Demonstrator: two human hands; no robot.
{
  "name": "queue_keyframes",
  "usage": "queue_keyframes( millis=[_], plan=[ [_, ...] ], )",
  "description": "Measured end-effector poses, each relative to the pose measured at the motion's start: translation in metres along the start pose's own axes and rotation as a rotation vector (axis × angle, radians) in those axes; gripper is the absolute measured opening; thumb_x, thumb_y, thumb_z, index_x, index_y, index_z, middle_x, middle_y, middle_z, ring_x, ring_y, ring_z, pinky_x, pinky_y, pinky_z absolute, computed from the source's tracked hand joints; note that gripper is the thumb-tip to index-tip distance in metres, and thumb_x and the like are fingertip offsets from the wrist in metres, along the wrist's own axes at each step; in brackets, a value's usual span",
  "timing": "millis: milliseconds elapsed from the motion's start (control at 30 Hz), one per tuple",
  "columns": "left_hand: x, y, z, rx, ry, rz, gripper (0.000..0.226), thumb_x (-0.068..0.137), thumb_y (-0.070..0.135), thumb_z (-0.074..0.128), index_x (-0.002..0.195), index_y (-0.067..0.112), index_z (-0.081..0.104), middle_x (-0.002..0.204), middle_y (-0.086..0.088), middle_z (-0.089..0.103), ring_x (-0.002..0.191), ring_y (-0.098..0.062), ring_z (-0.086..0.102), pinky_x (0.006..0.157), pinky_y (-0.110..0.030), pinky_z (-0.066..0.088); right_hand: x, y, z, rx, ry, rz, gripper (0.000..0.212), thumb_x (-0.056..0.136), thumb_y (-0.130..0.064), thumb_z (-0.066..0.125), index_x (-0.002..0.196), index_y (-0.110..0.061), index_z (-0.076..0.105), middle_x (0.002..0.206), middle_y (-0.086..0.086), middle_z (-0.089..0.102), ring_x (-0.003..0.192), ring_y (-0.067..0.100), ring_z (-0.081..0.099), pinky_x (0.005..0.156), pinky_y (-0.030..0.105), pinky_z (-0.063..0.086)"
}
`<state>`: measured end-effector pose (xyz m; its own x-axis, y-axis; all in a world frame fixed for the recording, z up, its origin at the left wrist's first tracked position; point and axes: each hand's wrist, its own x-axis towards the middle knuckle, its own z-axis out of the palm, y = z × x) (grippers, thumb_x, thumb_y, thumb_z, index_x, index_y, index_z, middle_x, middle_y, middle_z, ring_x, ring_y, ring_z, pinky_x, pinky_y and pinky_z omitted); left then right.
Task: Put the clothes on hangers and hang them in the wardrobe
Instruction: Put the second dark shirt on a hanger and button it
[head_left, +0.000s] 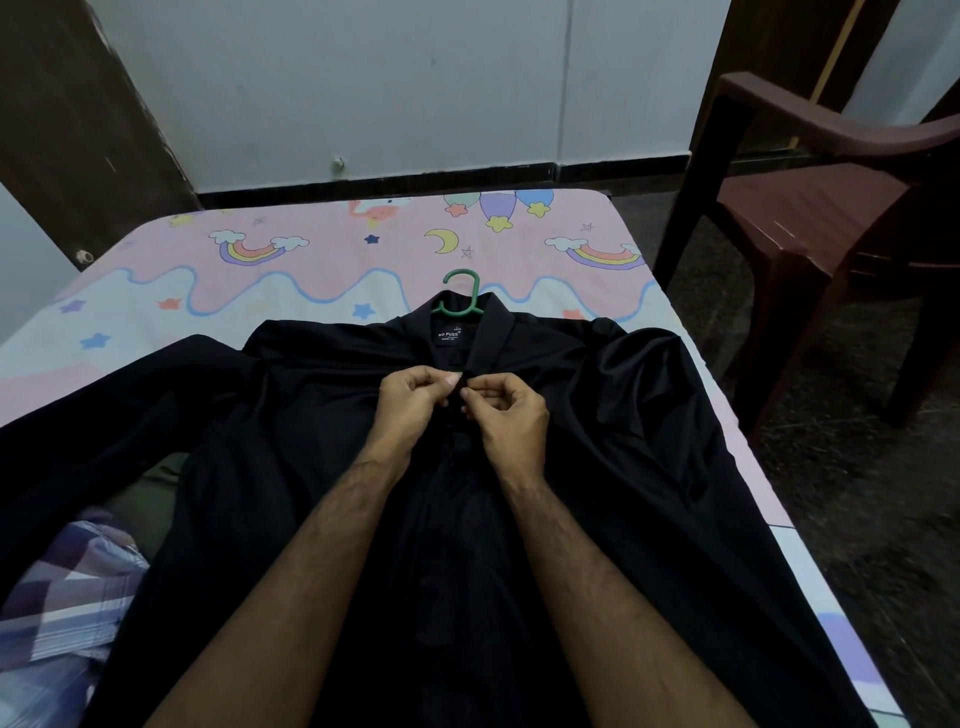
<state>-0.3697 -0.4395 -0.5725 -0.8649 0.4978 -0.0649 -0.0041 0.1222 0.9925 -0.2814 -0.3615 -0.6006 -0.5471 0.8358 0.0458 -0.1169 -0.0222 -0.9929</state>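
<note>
A black shirt (623, 415) lies spread face up on the bed, collar pointing away from me. A green plastic hanger (462, 299) is inside it; only the hook and neck show above the collar, the rest is hidden under the cloth. My left hand (410, 402) and my right hand (506, 410) meet at the shirt's front just below the collar. Each pinches an edge of the placket between thumb and fingers, near the top button.
The bed has a pink sheet (311, 260) printed with rainbows and stars. A checked blue and white garment (67, 597) lies at the near left. A maroon plastic chair (810, 208) stands to the right of the bed. A dark wooden panel (78, 130) rises at the far left.
</note>
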Motion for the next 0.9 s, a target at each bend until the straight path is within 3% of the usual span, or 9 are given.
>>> queue_keyframes(
  millis=[233,400,500,600,733,900],
  plan=[
    [0.002,-0.009,0.002,0.091,0.01,0.098,0.009,0.085,0.005,0.077,0.084,0.013,0.072,0.081,-0.002,0.072,0.076,-0.008,0.068,0.072,-0.015,0.052,-0.002,0.002,-0.001,-0.108,0.013,-0.059,0.005,0.084,-0.009,0.078,0.088,-0.008,0.074,0.077,-0.001,0.074,0.067,0.002,0.067,0.067,0.02,0.056],
    [0.007,-0.02,0.007,0.172,0.07,0.132,0.012,0.091,0.007,0.07,0.085,0.017,0.068,0.079,0.002,0.07,0.072,-0.005,0.064,0.069,-0.015,0.05,-0.002,0.002,0.0,-0.124,-0.012,-0.065,0.008,0.084,-0.005,0.077,0.091,-0.008,0.075,0.082,-0.001,0.075,0.069,0.001,0.067,0.068,0.017,0.054],
    [0.011,-0.025,0.005,0.213,0.044,0.145,0.006,0.094,0.009,0.067,0.091,0.015,0.067,0.081,0.003,0.068,0.074,-0.005,0.062,0.071,-0.016,0.048,-0.003,0.001,0.001,-0.133,-0.005,-0.063,0.008,0.084,-0.006,0.077,0.091,-0.009,0.074,0.082,-0.002,0.075,0.071,0.004,0.068,0.07,0.018,0.056],
    [0.012,-0.026,0.003,0.226,0.007,0.154,0.015,0.096,0.011,0.065,0.085,0.021,0.066,0.08,0.006,0.067,0.074,-0.003,0.061,0.072,-0.015,0.046,-0.002,0.001,0.001,-0.153,0.036,-0.063,0.009,0.083,-0.006,0.075,0.091,-0.008,0.072,0.08,-0.002,0.073,0.068,0.001,0.067,0.067,0.017,0.055],
    [0.013,-0.025,-0.002,0.163,-0.047,0.141,0.019,0.097,0.008,0.062,0.083,0.021,0.065,0.076,0.008,0.066,0.066,0.004,0.058,0.071,-0.018,0.045,0.001,0.002,0.001,-0.122,0.063,-0.031,0.005,0.084,-0.001,0.068,0.087,-0.005,0.069,0.076,0.003,0.073,0.069,0.015,0.073,0.067,0.026,0.06],
    [0.008,-0.025,0.0,0.168,0.0,0.196,0.02,0.096,0.006,0.063,0.084,0.023,0.064,0.078,0.007,0.065,0.068,0.005,0.058,0.072,-0.016,0.046,0.001,0.004,0.001,-0.11,0.055,-0.06,0.01,0.089,0.003,0.061,0.092,-0.005,0.065,0.079,0.005,0.071,0.066,0.015,0.072,0.066,0.03,0.061]
  ],
)
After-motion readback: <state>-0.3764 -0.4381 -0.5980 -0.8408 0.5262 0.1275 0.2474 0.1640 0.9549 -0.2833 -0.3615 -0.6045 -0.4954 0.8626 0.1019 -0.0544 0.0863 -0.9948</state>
